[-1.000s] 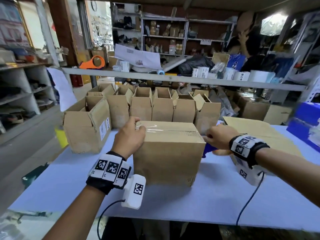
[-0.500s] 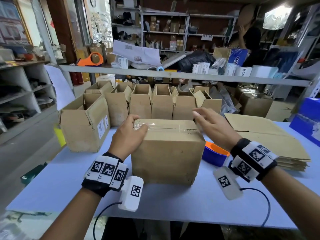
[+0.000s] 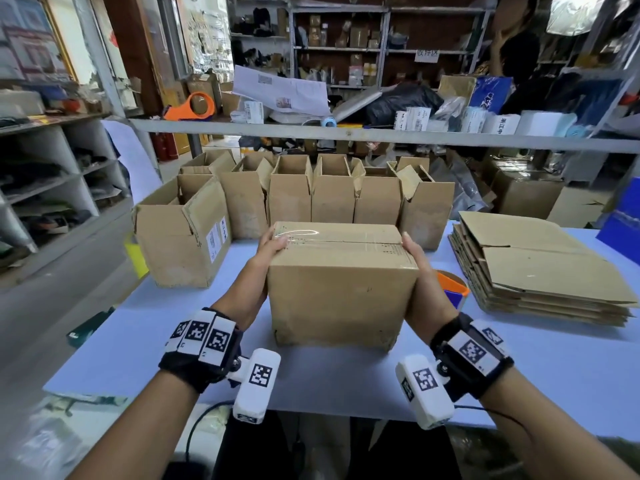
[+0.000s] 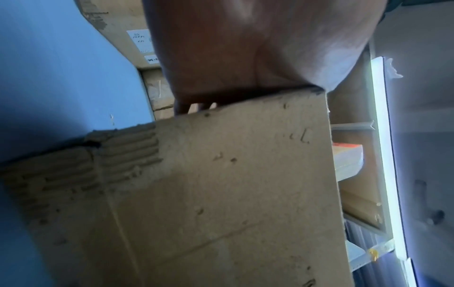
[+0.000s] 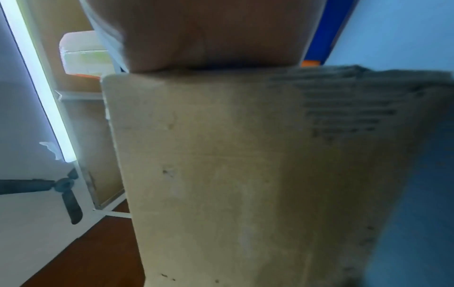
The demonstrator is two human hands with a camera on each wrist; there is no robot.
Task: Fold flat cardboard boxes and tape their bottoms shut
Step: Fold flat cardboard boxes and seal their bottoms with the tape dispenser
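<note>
We held box (image 3: 341, 285) between both hands on table (image 3: 138, 341), taped seam up, long axis left-right; left hand (image 3: 258, 268) clasped left end, right hand (image 3: 420, 282) right end; row of finished boxes (image 3: 332, 199) just beyond, far side

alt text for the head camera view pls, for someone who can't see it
Two hands, left hand and right hand, hold a taped cardboard box by its sides on a blue table. Behind it stands a row of open boxes; a stack of flat cardboard lies to the right, an orange-and-blue tape dispenser beside the box.
</note>
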